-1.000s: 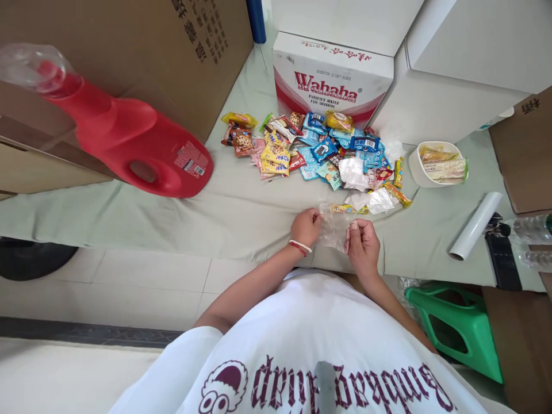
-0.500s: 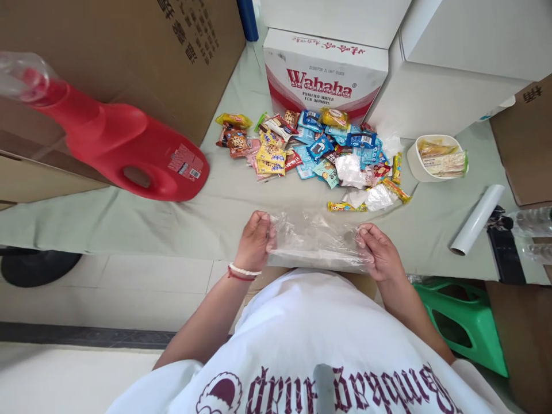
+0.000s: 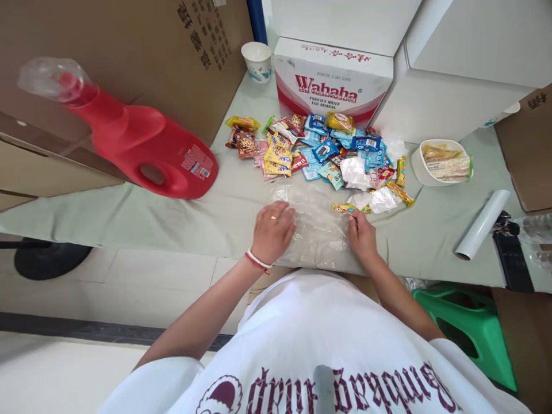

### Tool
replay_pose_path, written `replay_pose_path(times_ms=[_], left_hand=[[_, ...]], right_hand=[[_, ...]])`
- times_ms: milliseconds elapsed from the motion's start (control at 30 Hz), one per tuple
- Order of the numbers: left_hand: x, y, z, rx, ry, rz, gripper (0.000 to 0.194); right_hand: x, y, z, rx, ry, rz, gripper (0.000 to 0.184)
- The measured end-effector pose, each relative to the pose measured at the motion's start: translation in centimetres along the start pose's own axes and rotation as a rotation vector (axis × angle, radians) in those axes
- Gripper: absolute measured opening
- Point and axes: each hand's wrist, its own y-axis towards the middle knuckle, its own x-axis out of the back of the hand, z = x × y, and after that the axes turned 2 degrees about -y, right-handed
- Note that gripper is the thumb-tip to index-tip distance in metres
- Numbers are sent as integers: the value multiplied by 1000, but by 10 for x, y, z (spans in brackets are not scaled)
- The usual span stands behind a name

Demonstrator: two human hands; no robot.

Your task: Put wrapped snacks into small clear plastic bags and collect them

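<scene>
A clear plastic bag lies spread on the green tablecloth at the front edge. Palm down on its left side rests my left hand, fingers stretched out, a ring on one. At the bag's right edge my right hand is closed, thumb and fingers pinching the film. Just beyond the right fingertips is a narrow yellow packet. Behind the bag sits a pile of small wrapped snacks in several colours, with crumpled white wrappers at its near right.
A red jug stands on the left. At the back are a Wahaha carton and a paper cup. To the right are a white tub of packets, a white roll and a black phone-like object. A green stool is below.
The bag, bunched between my hands and then stretched in the air, now lies flat on the cloth. My left hand has opened onto it. The paper cup has come into view.
</scene>
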Motion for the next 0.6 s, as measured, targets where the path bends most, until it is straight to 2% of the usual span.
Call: replay_pose_path(times_ms=[67,133,233,300,333,433,467,533,600], left_hand=[[-9,-15,-1,-26,65,197,45],[-17,-32,2,2,123,284,55],[-19,-52,6,29,156,294,61],[-17,-57,5,38,162,281,61],[-16,-58,5,37,160,281,61],[-15,-55,5,31,152,288,57],[-15,-54,6,28,148,289,55],[-15,-53,6,33,142,282,53],[-16,-54,7,49,136,267,53]], right_hand=[[12,-12,-10,29,-52,-12,40],[27,-20,-23,4,-99,-15,39],[45,-9,-24,-54,-178,-82,34],[45,20,-2,29,-225,-143,30],[39,41,16,113,-231,-142,28],[-2,116,83,352,-244,72,28],[-20,141,105,367,-273,128,33],[-55,184,141,337,-349,233,63],[-80,213,163,320,-440,362,78]])
